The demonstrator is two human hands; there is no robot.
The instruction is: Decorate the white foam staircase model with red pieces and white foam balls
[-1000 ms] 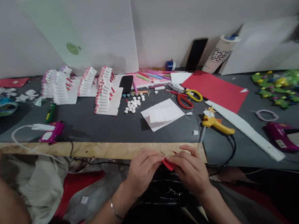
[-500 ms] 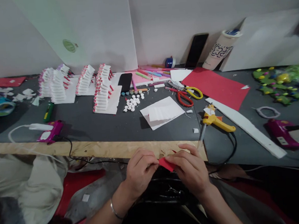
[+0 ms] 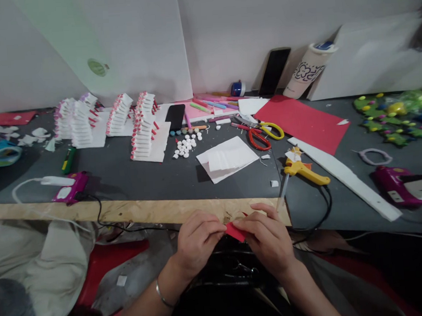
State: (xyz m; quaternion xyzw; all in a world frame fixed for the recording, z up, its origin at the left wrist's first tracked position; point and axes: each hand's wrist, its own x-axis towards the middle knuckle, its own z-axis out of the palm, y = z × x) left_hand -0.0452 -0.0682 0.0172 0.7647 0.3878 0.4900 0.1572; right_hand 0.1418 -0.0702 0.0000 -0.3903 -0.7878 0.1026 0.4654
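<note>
- Our grey table (image 3: 155, 181) runs along a white wall (image 3: 234, 31), with a wooden board (image 3: 135, 212) on its near edge.
- Scissors (image 3: 258, 140) and a yellow glue gun (image 3: 302, 173) lie right of centre, below a red sheet (image 3: 298, 123).
- At lower centre, our left hand (image 3: 199, 245) and right hand (image 3: 267, 243) pinch a red scrap (image 3: 235, 232) between them, fingers closed narrowly on it, just over the board.

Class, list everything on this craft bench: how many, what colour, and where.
White stacks with red tips: several, back left.
Small discs: many, white, centre.
Phones: two, black, back centre and back right.
Card sheet: one, red, right of centre.
Scissors: two, red and yellow handles, beside the card.
Glue guns: three, yellow and magenta, foreground.
Card scrap: one, red, between the hands.
Left hand: one, at the scrap.
Right hand: one, at the scrap.
</note>
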